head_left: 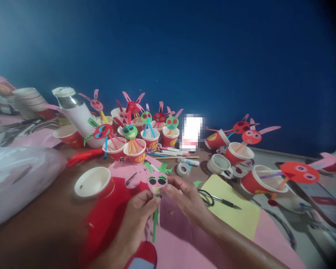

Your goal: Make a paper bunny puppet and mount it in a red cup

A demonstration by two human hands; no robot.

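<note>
Between my hands is a pink paper face with black eyes, green brows and green leaf-like ears, fixed to a green stick. My left hand pinches the puppet just below the face, thumb and finger closed at the top of the stick. With closed fingers, my right hand grips the right edge of the face. Beneath lie a red paper sheet and a pink paper sheet. Left of my hands stands a paper cup.
Several red-and-white cups with paper-faced figures, one a green face, stand along the blue wall. A white bottle leans at left, behind a plastic bag. A pen rests on yellow paper. A tape roll lies ahead.
</note>
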